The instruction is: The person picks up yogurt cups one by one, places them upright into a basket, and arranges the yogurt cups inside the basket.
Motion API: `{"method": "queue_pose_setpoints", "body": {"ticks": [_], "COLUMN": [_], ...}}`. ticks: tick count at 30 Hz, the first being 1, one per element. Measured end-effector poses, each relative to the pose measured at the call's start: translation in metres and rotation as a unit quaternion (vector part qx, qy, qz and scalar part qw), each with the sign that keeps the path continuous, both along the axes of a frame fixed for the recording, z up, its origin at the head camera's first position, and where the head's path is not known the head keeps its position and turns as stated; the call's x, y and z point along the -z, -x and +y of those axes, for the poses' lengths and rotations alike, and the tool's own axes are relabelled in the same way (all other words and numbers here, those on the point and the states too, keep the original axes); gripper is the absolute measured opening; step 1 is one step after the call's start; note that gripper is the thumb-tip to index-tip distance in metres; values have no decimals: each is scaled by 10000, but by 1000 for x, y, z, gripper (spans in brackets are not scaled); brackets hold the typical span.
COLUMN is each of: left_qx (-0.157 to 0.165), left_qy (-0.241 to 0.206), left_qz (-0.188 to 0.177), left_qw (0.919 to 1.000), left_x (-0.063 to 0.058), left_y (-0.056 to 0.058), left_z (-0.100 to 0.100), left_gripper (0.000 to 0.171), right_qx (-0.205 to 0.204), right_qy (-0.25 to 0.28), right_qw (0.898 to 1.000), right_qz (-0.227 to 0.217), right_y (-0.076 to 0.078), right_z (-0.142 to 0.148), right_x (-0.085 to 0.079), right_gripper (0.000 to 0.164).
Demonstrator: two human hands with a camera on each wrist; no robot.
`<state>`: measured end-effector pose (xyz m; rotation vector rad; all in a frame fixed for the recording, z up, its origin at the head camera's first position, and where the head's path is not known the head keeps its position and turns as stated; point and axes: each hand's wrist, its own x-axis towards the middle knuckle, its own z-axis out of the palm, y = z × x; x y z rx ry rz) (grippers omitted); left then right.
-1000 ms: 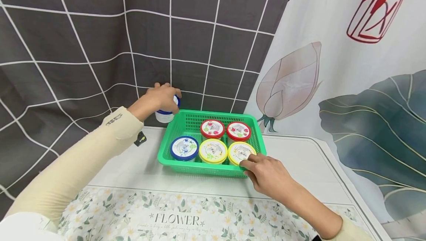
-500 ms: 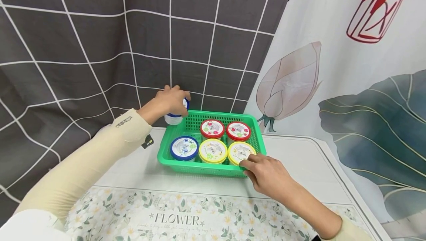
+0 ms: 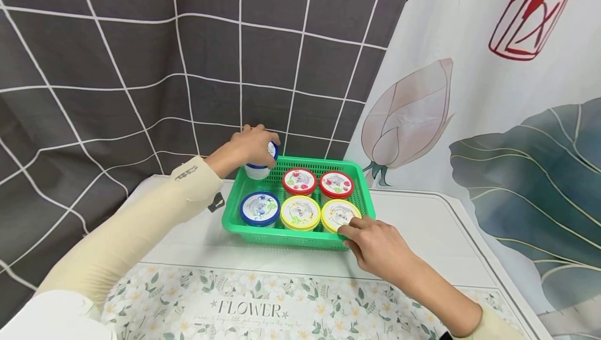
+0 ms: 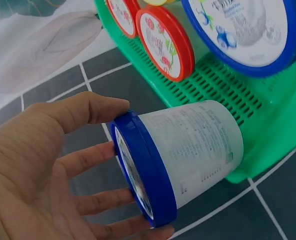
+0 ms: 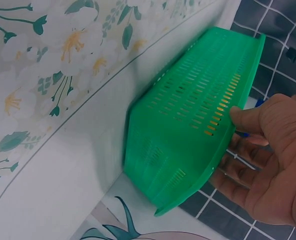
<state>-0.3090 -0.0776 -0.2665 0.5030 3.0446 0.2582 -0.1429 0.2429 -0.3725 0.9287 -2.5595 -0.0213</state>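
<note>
My left hand (image 3: 253, 147) grips a blue-lidded tub (image 4: 193, 150) by its lid, thumb on one side and fingers on the other. The tub hangs over the back left corner of a green plastic basket (image 3: 296, 241). Inside the basket stand another blue-lidded tub (image 3: 260, 209), two red-lidded tubs, one left (image 3: 299, 181) and one right (image 3: 336, 184), and two yellow-lidded tubs, one in the middle (image 3: 300, 213) and one at right (image 3: 340, 216). At the front right, my right hand (image 3: 377, 246) pinches the basket's rim (image 5: 223, 150), thumb on the outer wall.
The basket stands on a white table (image 3: 422, 235) with a floral, lettered strip (image 3: 263, 311) along the front. A dark grid curtain (image 3: 263, 53) hangs close behind, and a white curtain with a printed flower bud (image 3: 406, 116) at right. A small black patch (image 3: 216, 203) lies left of the basket.
My left hand has carried the blue-lidded tub to the right and slightly down, from beside the basket to over its back left corner. My right hand has stayed on the rim.
</note>
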Motion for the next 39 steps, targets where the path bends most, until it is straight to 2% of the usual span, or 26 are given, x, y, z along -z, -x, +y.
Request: {"method": "queue_pose_setpoints", "body": {"ticks": [14,26,32,39], "left_qx": [211,245,223,377], "left_qy": [-235,-298,-289,-124], "left_qz": [-425,-588,-670,-854], "left_qw": [9986,9975,9971,9956], "left_x": [27,39,44,50], "left_y": [2,1,4,12], "left_z": [11,19,18,11], "left_gripper": [69,70,70,70], "right_qx": [-2,-47,-37,-36], "right_qy": [-13,38,23,-8], "right_qw": [10000,10000,10000,10000], "right_qz": [-3,2,23,93], "right_y": [0,1,1,3], "right_z": [0,0,0,0], "right_x": [1,-1,0,3], "right_gripper": [24,24,24,25]}}
